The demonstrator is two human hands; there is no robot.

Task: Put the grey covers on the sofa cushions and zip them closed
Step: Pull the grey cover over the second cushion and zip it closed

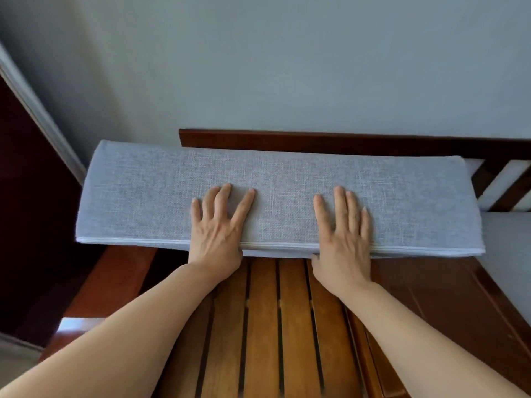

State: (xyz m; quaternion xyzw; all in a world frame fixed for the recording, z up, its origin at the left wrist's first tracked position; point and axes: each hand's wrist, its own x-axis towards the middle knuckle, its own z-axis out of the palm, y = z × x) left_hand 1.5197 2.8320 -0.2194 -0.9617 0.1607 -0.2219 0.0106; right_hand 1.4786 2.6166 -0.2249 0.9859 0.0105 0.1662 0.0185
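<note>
Both hands, left (216, 225) and right (343, 228), lie flat with fingers spread on the covered cushion (161, 196), likely pressing it steady against the sofa back (316, 139) above the bare slats (290, 326)

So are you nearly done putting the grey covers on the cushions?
This one looks done: the grey cushion is fully inside its cover, and the white zip line along the near edge appears closed. Right now the left hand and right hand press flat on it above the bare wooden slats. Another grey cushion sits at the right. I can't tell whether more remain.
</note>
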